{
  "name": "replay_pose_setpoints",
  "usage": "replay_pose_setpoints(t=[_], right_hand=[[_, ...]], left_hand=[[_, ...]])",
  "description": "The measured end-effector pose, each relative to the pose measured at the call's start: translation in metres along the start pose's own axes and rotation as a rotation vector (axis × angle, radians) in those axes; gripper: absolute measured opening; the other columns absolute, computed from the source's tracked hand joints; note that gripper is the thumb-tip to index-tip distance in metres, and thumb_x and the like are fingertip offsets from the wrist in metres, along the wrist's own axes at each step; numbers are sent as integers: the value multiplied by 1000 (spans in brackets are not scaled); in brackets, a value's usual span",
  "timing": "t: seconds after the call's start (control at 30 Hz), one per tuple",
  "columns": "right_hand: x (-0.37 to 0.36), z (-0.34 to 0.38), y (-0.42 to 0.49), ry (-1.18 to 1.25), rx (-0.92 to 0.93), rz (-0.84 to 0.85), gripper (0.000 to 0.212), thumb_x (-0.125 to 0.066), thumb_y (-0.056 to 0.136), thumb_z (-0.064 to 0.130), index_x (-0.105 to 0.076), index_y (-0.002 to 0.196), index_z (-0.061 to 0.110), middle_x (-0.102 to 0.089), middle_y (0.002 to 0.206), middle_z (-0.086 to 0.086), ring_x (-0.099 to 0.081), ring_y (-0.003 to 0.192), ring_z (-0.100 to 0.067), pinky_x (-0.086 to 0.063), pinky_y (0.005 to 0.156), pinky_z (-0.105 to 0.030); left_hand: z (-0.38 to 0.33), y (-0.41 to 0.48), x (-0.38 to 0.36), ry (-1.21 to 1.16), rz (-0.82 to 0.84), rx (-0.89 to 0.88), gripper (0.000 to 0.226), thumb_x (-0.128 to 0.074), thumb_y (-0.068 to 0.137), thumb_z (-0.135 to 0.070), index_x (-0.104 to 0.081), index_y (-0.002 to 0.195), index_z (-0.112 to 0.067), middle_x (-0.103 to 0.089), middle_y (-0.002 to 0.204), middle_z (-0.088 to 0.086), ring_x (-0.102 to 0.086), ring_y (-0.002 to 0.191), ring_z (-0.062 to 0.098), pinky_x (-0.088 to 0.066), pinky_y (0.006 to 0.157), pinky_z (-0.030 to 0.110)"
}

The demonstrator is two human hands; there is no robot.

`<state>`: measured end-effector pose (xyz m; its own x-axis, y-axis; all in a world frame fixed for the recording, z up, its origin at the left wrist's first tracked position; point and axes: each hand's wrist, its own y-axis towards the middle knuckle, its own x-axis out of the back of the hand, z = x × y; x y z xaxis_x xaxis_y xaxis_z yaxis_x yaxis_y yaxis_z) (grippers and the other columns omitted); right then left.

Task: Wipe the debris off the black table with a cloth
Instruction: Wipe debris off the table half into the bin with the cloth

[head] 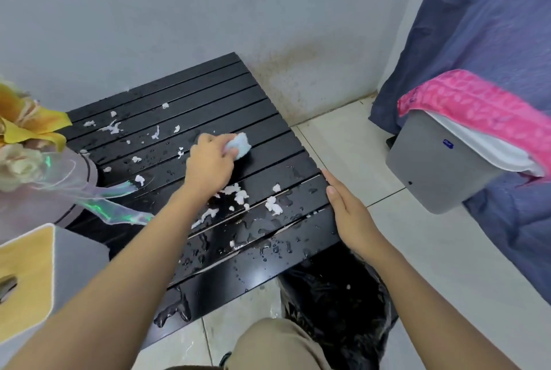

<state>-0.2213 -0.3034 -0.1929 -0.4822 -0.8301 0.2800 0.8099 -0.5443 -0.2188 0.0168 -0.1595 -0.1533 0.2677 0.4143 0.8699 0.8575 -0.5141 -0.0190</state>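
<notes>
- The debris (pixel 238 192) is white, soggy-looking shreds scattered over the black slatted desk (pixel 208 95). Water beads and puddles lie among them. A hard stroke would likely smear the wet shreds rather than gather them.
- The desk top has grooves between its slats. A wipe across them could push bits down into the gaps, where the cloth would not reach.
- A black bag (pixel 337 295) sits on the tiled floor (pixel 417 250) under the desk's near right corner. A sweep aimed wide of it would probably drop shreds and water onto the tiles.
- An iridescent ribbon (pixel 119 202) from the flower arrangement (pixel 26 143) trails onto the desk's left side, close to several shreds. A pass there could snag the ribbon or wet it.
- The cloth (pixel 238 145) is a small, light-blue wad on the middle of the desk, towards the far right. Most of the shreds lie to its left and nearer the person.
- The left hand (pixel 208 164) has its fingers curled round the cloth and presses it onto the slats.
- The right hand (pixel 348 214) holds nothing. Its fingers are straight and close together, laid along the desk's right edge, apparently as a guard or a brace.
- If that hand pulls away from the edge, shreds could slip past it and miss the bag.
</notes>
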Motion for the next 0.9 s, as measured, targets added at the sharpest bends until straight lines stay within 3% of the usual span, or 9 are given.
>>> replay_pose_setpoints(t=[0.1,0.17,0.3,0.37,0.43,0.53,0.7,0.83,0.9], right_hand=[[1,-1,1,2,19,43,44,-29,105,40,-30,149,41,-28,147,31,-24,133,15,-14,99,5],[2,-1,3,3,21,45,44,-29,106,38,-29,149,39,-27,147,31,-23,132,16,-13,92,10],[4,0,4,28,-3,65,44,-30,107,33,-30,150,35,-28,145,29,-24,130,16,-14,89,12],[5,0,3,36,-1,73,44,-30,107,34,-29,150,36,-28,146,30,-24,130,16,-14,89,12],[5,-1,2,50,-1,80,44,-29,107,36,-29,150,38,-27,145,32,-24,130,17,-16,88,11],[5,-2,2,70,-13,79,44,-28,107,36,-28,150,39,-26,143,32,-24,130,16,-16,89,8],[5,0,4,54,-19,89,44,-28,107,34,-28,150,37,-28,145,29,-23,129,15,-15,86,11],[6,2,4,90,-36,94,44,-27,107,31,-31,151,35,-31,153,18,-27,130,10,-19,101,-7],[7,3,3,73,-25,91,44,-28,107,32,-30,151,35,-30,154,19,-25,130,11,-17,102,-8]], left_hand=[[-13,-44,-26,90,-147,101,39,-49,96,-27,-52,134,-24,-47,119,10,-48,105,35,-38,93,44],[-41,-79,-46,131,-166,-22,35,-49,96,-25,-54,131,-22,-48,115,7,-49,99,31,-37,85,42],[-71,-107,-48,-85,127,-217,34,-49,95,-28,-57,129,-27,-49,106,-4,-49,96,16,-38,87,35],[-61,-90,-29,-375,261,-220,30,-48,91,-21,-69,112,-20,-57,82,-4,-52,73,7,-41,69,27],[-43,-69,-17,-354,115,-148,28,-47,89,-20,-70,105,-21,-64,83,10,-60,76,15,-45,68,30],[-24,-66,-27,16,-109,90,35,-47,96,-27,-56,130,-28,-51,115,12,-50,104,33,-39,92,44],[-70,-125,-65,182,-259,-49,33,-48,96,-24,-53,128,-23,-49,115,6,-46,94,28,-32,79,39],[-82,-137,-69,-111,41,-213,31,-44,95,-31,-58,122,-27,-47,99,-2,-48,94,26,-35,79,39],[-71,-117,-57,-339,31,-184,29,-41,91,-32,-64,107,-23,-44,80,-5,-52,80,34,-43,72,41]])
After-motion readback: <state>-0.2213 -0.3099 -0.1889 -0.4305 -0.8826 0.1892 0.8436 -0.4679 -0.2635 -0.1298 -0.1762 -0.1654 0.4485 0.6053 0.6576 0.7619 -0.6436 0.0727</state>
